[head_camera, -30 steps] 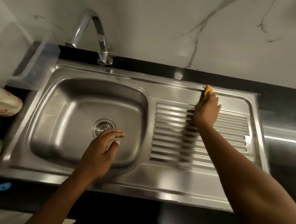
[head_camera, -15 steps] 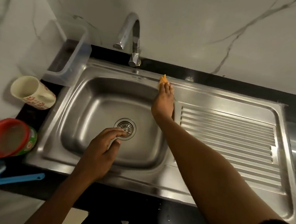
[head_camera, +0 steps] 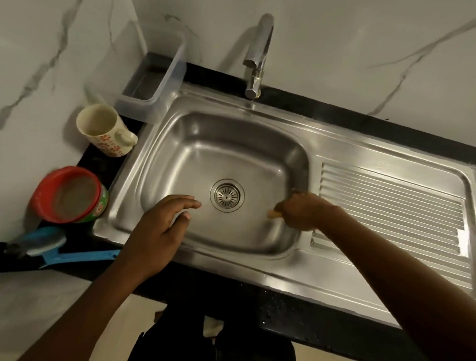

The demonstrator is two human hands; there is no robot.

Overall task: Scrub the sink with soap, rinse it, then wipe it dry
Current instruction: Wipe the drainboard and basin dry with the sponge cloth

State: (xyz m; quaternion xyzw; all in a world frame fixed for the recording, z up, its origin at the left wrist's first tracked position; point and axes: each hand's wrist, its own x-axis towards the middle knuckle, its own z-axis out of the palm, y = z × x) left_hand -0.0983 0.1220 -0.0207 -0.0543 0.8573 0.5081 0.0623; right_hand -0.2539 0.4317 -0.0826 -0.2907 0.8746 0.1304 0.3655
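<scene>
Down in the sink (head_camera: 193, 154), we scrub beside the drain (head_camera: 227, 195).
Our right hand (head_camera: 303, 211) grips the sponge (head_camera: 272, 214) just right of it; our left hand (head_camera: 157, 231) hovers, fingers loose.

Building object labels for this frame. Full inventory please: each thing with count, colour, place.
sink: 1, stainless steel, set in the countertop
drainboard: 1, ribbed steel, right of the basin
drain strainer: 1, steel, basin floor
faucet: 1, chrome, behind the basin
countertop: 1, black, around the sink
container: 1, clear plastic, back left corner
mug: 1, cream with red flowers, left of the sink
tub: 1, red rim, green label, left of the sink
brush: 1, blue, front left
scrub pad: 1, orange, mostly hidden in the right hand
left hand: open, over the basin's front
right hand: grips the scrub pad, basin's right side
</scene>
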